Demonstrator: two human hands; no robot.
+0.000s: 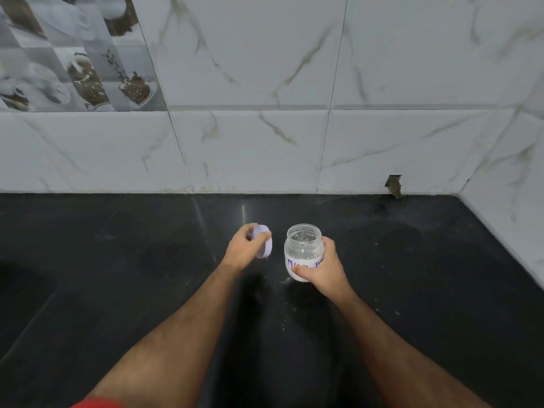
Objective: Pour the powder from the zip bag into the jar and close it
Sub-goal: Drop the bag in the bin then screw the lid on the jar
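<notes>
- Red fabric (pixel 98 403) peeks in at the bottom edge, about 7 o'clock, closest to the lens, with both bare forearms reaching up from there over the black countertop (pixel 117 275).
- At 9 o'clock of the jar, the left hand (pixel 245 250) is curled around a white lid (pixel 263 241), fingers wrapped over its far rim; the lid is tilted on edge and off the jar, just beside it.
- Centre frame, the clear jar (pixel 303 248) stands upright on the counter, mouth uncovered, white powder filling its lower part, with a white label bearing blue handwriting that is partly covered.
- At 4 o'clock of the jar, the right hand (pixel 322 267) clasps its body, thumb across the front low down and fingers round the right side.
- White specks (pixel 284 322) dot the counter at 6 o'clock of the jar.
- Marble-patterned wall tiles (pixel 323 83) rise at 12 o'clock; a printed tile with cups (pixel 76 54) sits at 10 o'clock, and a small chipped hole (pixel 394 185) at 2 o'clock.
</notes>
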